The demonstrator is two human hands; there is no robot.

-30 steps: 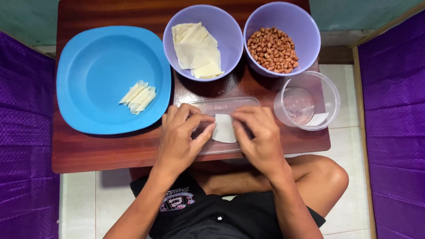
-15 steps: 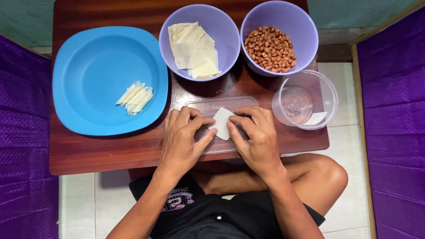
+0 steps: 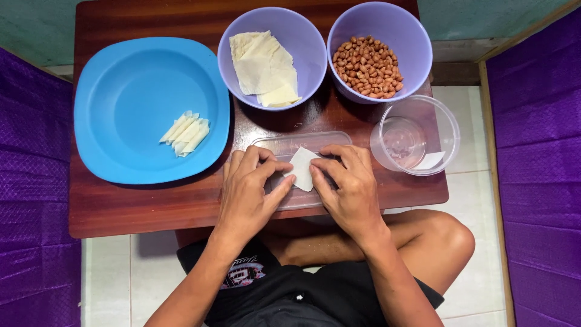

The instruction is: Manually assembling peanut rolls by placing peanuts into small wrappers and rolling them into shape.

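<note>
A small white wrapper sheet [image 3: 301, 169] lies on a clear plastic lid [image 3: 301, 145] at the desk's [image 3: 151, 206] front edge, just below 2 purple bowls: one of stacked wrappers [image 3: 266, 68], one of peanuts [image 3: 367, 59]. A blue plate [image 3: 130, 91] with rolled pieces [image 3: 186, 132] sits left, a clear cup [image 3: 416, 135] right. The left hand [image 3: 249, 192] and right hand [image 3: 349, 184] press narrow fingers [image 3: 279, 189] onto the sheet's edges, pinching it.

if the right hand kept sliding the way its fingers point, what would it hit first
The right hand points up and left across the clear tray; it already touches the white wrapper piece, and just beyond that, probably the left hand.
</note>
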